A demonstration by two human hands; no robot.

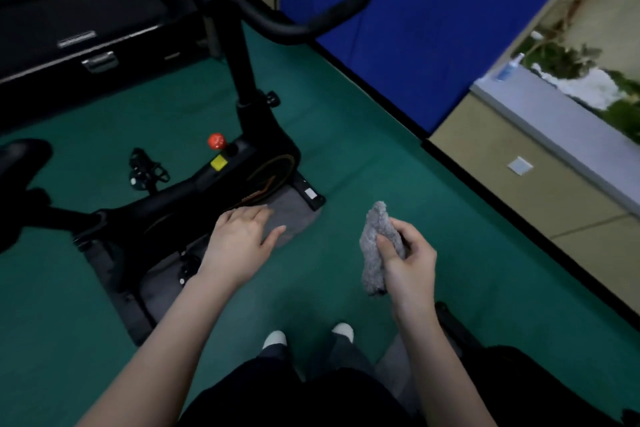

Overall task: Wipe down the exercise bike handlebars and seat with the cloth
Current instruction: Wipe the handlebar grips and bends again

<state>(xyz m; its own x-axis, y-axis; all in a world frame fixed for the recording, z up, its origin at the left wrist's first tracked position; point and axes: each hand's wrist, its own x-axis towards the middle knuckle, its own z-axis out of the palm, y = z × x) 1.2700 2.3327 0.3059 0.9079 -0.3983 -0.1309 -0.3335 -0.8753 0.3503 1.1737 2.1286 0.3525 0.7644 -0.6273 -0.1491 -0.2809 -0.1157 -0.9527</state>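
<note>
Our right hand (408,263) is closed around the grey cloth (375,243). Thumb and curled fingers pinch it at the middle, so one bunched end sticks up above the fingers and the other hangs below the palm. Our left hand (239,243) is held flat, palm down, with the fingers straight and slightly apart and nothing in it. It lies over the edge of the grey mat (294,218) under the exercise bike (256,156); we cannot tell whether it touches anything.

The cloth is well apart from both parts to be wiped. The handlebars (311,21) are far ahead of the right hand and up to its left. The seat (20,156) is far out to the left of the left hand, at the frame edge.

Just ahead of the left hand are the bike frame, a red knob (216,141) and a pedal (147,168). A blue panel (450,10) stands ahead of the right hand. Further to its right is a ledge with a blue bottle (509,66). Below both hands, two light shoes (275,338) stand on the green floor (346,156).
</note>
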